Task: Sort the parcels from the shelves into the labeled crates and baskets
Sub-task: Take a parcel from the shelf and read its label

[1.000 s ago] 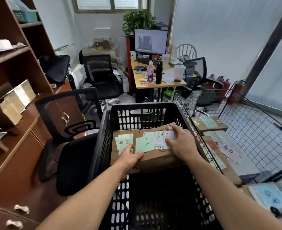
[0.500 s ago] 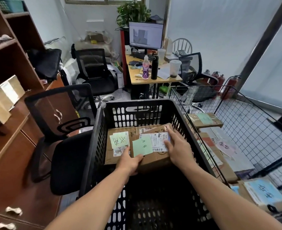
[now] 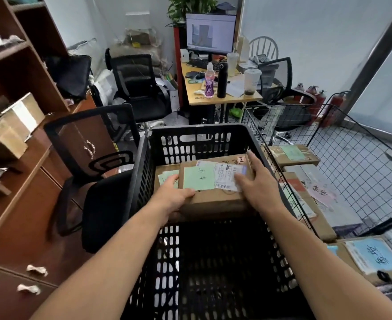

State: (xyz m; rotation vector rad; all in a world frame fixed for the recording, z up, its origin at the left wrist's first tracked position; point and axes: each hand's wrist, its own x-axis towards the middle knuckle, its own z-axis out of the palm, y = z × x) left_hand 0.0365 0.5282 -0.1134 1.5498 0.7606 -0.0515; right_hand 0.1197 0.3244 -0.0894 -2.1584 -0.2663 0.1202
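The cardboard parcel (image 3: pixel 213 200) is inside the black crate (image 3: pixel 197 130), toward its far end and above a second parcel (image 3: pixel 165 170) at the crate's left wall. The left hand (image 3: pixel 174 197) clasps its near-left corner, fingers (image 3: pixel 170 181) curled round the side. The right hand (image 3: pixel 257 183) lies on its right edge, fingers (image 3: pixel 253 162) nearly straight, gripping nothing. A wire basket (image 3: pixel 329 125) stands just right of the crate.
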